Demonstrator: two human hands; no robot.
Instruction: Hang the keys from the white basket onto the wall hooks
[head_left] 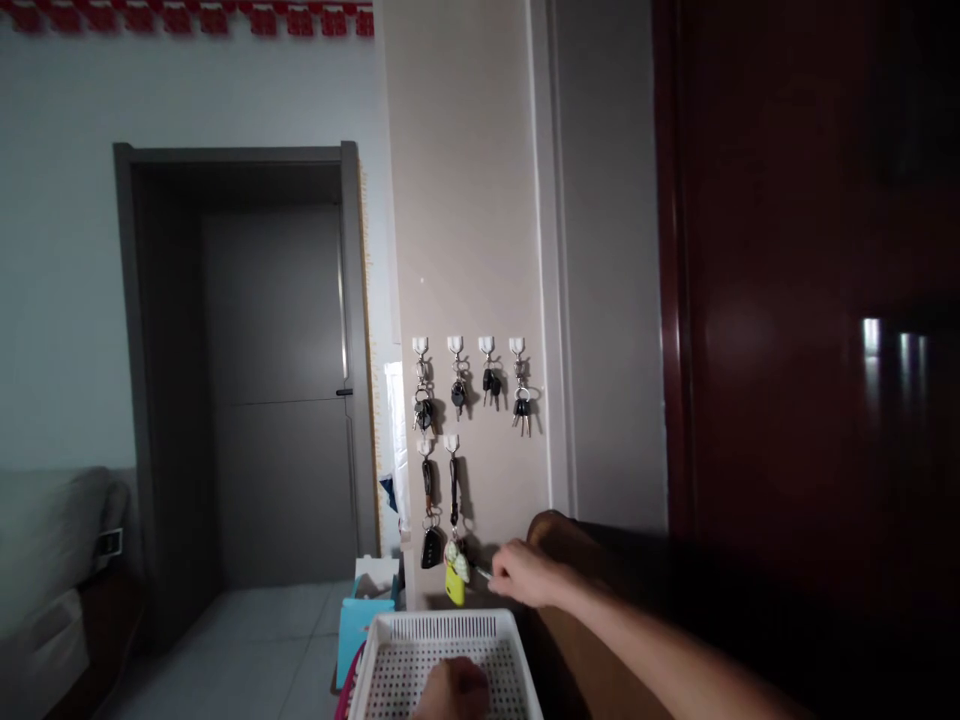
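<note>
My right hand (525, 572) is closed, its fingertips pinching a thin metal piece that looks like a key (484, 573). It is beside a hanging bunch with a yellow-green tag (454, 582) and a black strap (454, 490). My left hand (454, 688) is over a white perforated basket (442, 627), fingers curled and slightly blurred; what they hold, if anything, is hidden. Left of the yellow-green tag hangs a black car key fob (431, 548) on a strap. Above, several key bunches (522, 410) hang from white wall hooks (487, 344) in a row.
A light blue box (365, 620) stands on the tiled floor left of the basket. Something brown and rounded (559, 530) is below my right arm. A grey door (277, 400) is at the left, a dark red panel (795, 400) at the right, and a pale sofa (52, 540) at far left.
</note>
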